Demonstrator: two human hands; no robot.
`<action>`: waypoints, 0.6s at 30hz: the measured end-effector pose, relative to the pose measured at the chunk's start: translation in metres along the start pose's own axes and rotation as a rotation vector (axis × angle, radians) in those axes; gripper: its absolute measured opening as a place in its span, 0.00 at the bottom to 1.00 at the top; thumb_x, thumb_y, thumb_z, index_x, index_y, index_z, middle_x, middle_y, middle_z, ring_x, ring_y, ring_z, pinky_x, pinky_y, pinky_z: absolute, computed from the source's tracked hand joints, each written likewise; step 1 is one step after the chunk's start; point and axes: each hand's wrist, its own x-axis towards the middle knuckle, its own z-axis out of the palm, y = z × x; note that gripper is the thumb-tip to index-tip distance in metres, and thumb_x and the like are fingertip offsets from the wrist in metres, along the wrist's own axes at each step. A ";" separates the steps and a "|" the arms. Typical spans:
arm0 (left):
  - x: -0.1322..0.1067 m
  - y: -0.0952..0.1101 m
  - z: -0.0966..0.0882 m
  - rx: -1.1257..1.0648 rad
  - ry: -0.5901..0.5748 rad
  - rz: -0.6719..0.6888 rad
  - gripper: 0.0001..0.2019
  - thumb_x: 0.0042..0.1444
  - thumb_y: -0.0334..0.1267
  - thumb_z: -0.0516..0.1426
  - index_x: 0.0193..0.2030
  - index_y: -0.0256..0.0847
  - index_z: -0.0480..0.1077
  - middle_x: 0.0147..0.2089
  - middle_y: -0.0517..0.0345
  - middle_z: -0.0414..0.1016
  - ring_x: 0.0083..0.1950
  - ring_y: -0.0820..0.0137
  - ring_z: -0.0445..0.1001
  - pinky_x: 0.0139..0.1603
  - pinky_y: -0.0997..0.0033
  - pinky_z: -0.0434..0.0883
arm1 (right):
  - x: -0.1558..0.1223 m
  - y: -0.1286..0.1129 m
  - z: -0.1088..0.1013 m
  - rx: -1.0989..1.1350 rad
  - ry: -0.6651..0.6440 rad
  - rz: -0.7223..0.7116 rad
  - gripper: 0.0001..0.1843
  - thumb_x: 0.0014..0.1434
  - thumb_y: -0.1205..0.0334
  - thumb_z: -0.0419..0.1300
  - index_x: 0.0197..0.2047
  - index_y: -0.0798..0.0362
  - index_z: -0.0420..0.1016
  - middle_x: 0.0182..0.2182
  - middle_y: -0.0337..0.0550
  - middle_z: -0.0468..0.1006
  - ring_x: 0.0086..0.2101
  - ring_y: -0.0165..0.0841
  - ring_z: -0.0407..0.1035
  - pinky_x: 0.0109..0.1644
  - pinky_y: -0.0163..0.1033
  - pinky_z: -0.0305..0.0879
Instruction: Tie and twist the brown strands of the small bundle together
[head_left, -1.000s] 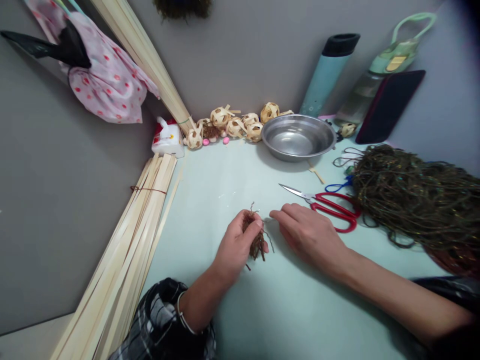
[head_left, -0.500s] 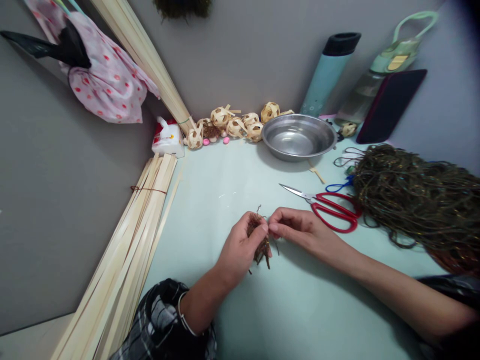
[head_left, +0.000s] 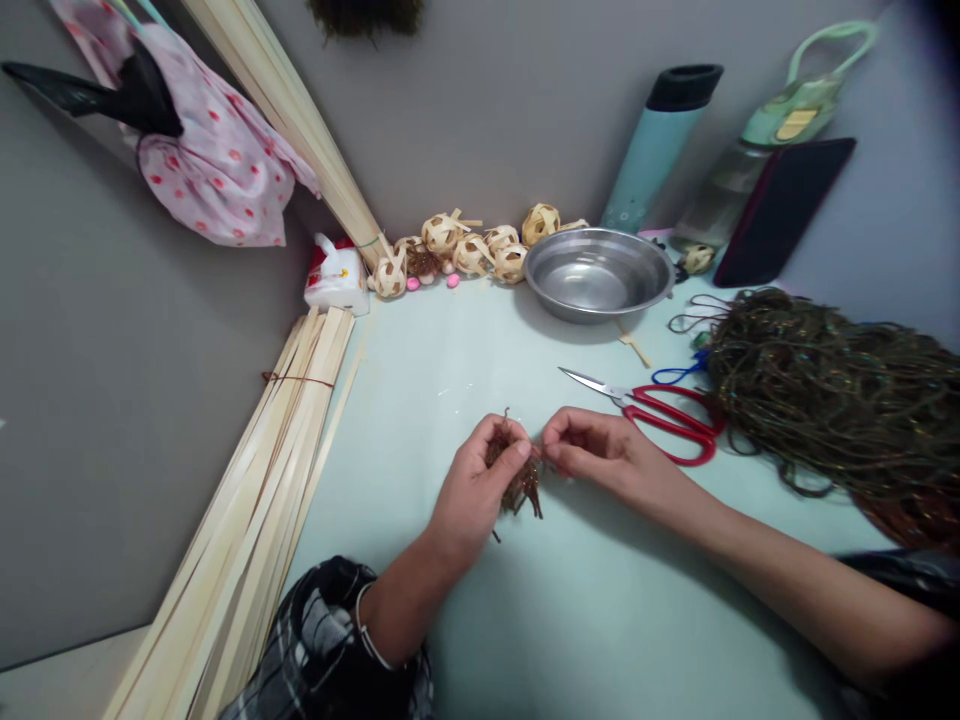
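Note:
My left hand (head_left: pixel 476 490) is closed around a small bunch of brown, glittery yarn (head_left: pixel 523 490), whose loose ends hang out below the thumb. Just to its right, my right hand (head_left: pixel 592 445) has thumb and forefinger pinched together, with what looks like a thin strand between them; the strand is too fine to make out well. A small gap separates the two hands. Behind my right hand lie scissors with red handles (head_left: pixel 675 412), their blades pointing left. A large heap of dark glittery yarn (head_left: pixel 832 390) is on the right.
A steel bowl (head_left: pixel 600 312) stands at the back, beside several woven strip balls (head_left: pixel 472 254). Bundled flat wooden strips (head_left: pixel 255 510) line the left side, below a tissue pack (head_left: pixel 337 285). A blue tumbler (head_left: pixel 651 165), a clear bottle (head_left: pixel 720 190) and a phone (head_left: pixel 787 210) lean at the back right.
My left hand has shifted slightly left and up with the yarn bunch. My right hand has lifted a little, and the gap between the hands is wider.

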 end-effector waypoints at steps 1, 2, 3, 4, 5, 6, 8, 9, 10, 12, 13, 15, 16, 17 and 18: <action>0.000 0.001 0.001 -0.009 -0.007 -0.010 0.11 0.60 0.46 0.57 0.38 0.41 0.63 0.36 0.60 0.68 0.29 0.78 0.65 0.30 0.77 0.65 | 0.000 -0.001 0.000 -0.003 0.010 -0.002 0.10 0.60 0.57 0.58 0.32 0.54 0.69 0.23 0.37 0.69 0.25 0.28 0.63 0.29 0.33 0.59; 0.000 0.002 0.001 -0.012 -0.018 -0.020 0.11 0.60 0.46 0.58 0.38 0.41 0.63 0.35 0.60 0.68 0.29 0.78 0.65 0.30 0.77 0.65 | 0.000 -0.003 -0.001 -0.007 0.021 -0.003 0.10 0.61 0.57 0.58 0.32 0.54 0.69 0.23 0.38 0.70 0.25 0.28 0.63 0.30 0.34 0.60; -0.001 0.003 0.002 -0.012 -0.031 -0.029 0.11 0.59 0.46 0.58 0.38 0.41 0.63 0.35 0.61 0.68 0.29 0.78 0.65 0.31 0.77 0.65 | 0.000 -0.004 -0.001 -0.012 0.034 -0.004 0.10 0.61 0.57 0.58 0.32 0.54 0.69 0.23 0.38 0.70 0.25 0.29 0.64 0.30 0.34 0.60; -0.001 0.004 0.002 -0.010 -0.046 -0.039 0.11 0.59 0.46 0.58 0.37 0.41 0.63 0.34 0.61 0.68 0.29 0.78 0.65 0.32 0.76 0.65 | -0.001 -0.006 -0.002 -0.016 0.048 -0.004 0.10 0.61 0.56 0.58 0.32 0.54 0.69 0.23 0.38 0.70 0.25 0.29 0.64 0.30 0.34 0.60; -0.001 0.005 0.003 -0.007 -0.059 -0.050 0.11 0.59 0.45 0.58 0.37 0.41 0.63 0.34 0.60 0.68 0.29 0.78 0.66 0.32 0.76 0.65 | -0.001 -0.007 -0.003 -0.021 0.063 -0.007 0.11 0.62 0.56 0.58 0.32 0.54 0.69 0.24 0.38 0.70 0.26 0.29 0.64 0.31 0.34 0.61; -0.001 0.006 0.003 -0.007 -0.068 -0.059 0.11 0.59 0.45 0.58 0.37 0.41 0.63 0.34 0.60 0.68 0.29 0.77 0.66 0.32 0.76 0.65 | -0.001 -0.008 -0.003 -0.028 0.073 -0.010 0.11 0.63 0.55 0.58 0.32 0.54 0.69 0.24 0.38 0.70 0.26 0.29 0.65 0.32 0.35 0.62; -0.001 0.006 0.003 -0.009 -0.070 -0.068 0.11 0.59 0.45 0.58 0.36 0.41 0.63 0.33 0.61 0.68 0.29 0.78 0.66 0.32 0.76 0.65 | -0.001 -0.008 -0.004 -0.044 0.079 -0.009 0.13 0.65 0.53 0.56 0.35 0.54 0.70 0.26 0.39 0.71 0.27 0.30 0.66 0.33 0.35 0.63; -0.001 0.007 0.003 -0.005 -0.068 -0.067 0.11 0.59 0.44 0.58 0.36 0.41 0.63 0.33 0.61 0.68 0.29 0.78 0.66 0.32 0.76 0.65 | -0.002 -0.008 -0.005 -0.055 0.073 -0.002 0.14 0.66 0.52 0.54 0.36 0.54 0.70 0.26 0.39 0.72 0.28 0.30 0.66 0.33 0.36 0.63; -0.001 0.007 0.003 0.000 -0.065 -0.065 0.10 0.59 0.44 0.58 0.36 0.41 0.63 0.33 0.61 0.68 0.29 0.78 0.66 0.32 0.76 0.65 | -0.002 -0.007 -0.005 -0.071 0.062 0.005 0.16 0.68 0.50 0.53 0.38 0.54 0.71 0.27 0.40 0.71 0.28 0.30 0.66 0.33 0.36 0.63; -0.001 0.006 0.003 0.008 -0.065 -0.062 0.10 0.59 0.43 0.58 0.36 0.40 0.63 0.33 0.61 0.67 0.29 0.78 0.66 0.32 0.76 0.65 | -0.002 -0.005 -0.004 -0.106 0.013 0.011 0.21 0.69 0.47 0.49 0.36 0.55 0.71 0.26 0.40 0.71 0.27 0.30 0.65 0.32 0.36 0.61; -0.001 0.006 0.003 0.011 -0.067 -0.063 0.10 0.59 0.43 0.58 0.36 0.40 0.63 0.33 0.61 0.67 0.30 0.78 0.66 0.32 0.76 0.65 | -0.002 -0.004 -0.004 -0.117 -0.023 0.009 0.23 0.69 0.46 0.48 0.34 0.55 0.71 0.25 0.40 0.70 0.27 0.30 0.64 0.31 0.35 0.60; -0.001 0.006 0.003 0.012 -0.064 -0.065 0.10 0.59 0.43 0.58 0.35 0.40 0.63 0.32 0.61 0.67 0.30 0.77 0.65 0.32 0.76 0.65 | -0.002 -0.004 -0.003 -0.113 -0.100 0.007 0.25 0.69 0.45 0.49 0.29 0.55 0.69 0.23 0.39 0.68 0.25 0.28 0.62 0.29 0.35 0.58; -0.001 0.006 0.003 0.009 -0.061 -0.064 0.10 0.59 0.43 0.58 0.35 0.40 0.63 0.32 0.61 0.67 0.30 0.77 0.65 0.32 0.76 0.65 | -0.003 -0.004 -0.002 -0.101 -0.124 0.007 0.25 0.68 0.44 0.51 0.27 0.55 0.68 0.22 0.39 0.67 0.24 0.28 0.61 0.28 0.34 0.57; -0.001 0.006 0.004 0.004 -0.058 -0.065 0.10 0.58 0.43 0.58 0.35 0.40 0.63 0.32 0.61 0.67 0.30 0.77 0.65 0.32 0.76 0.65 | -0.003 -0.005 -0.002 -0.090 -0.132 0.008 0.25 0.67 0.44 0.52 0.27 0.55 0.67 0.21 0.38 0.67 0.24 0.28 0.60 0.27 0.34 0.56; -0.001 0.006 0.004 0.000 -0.056 -0.066 0.10 0.58 0.44 0.58 0.36 0.40 0.63 0.32 0.61 0.67 0.30 0.77 0.65 0.32 0.76 0.65 | -0.003 -0.005 -0.002 -0.083 -0.122 0.004 0.24 0.67 0.44 0.53 0.27 0.54 0.67 0.21 0.37 0.66 0.23 0.27 0.60 0.27 0.34 0.56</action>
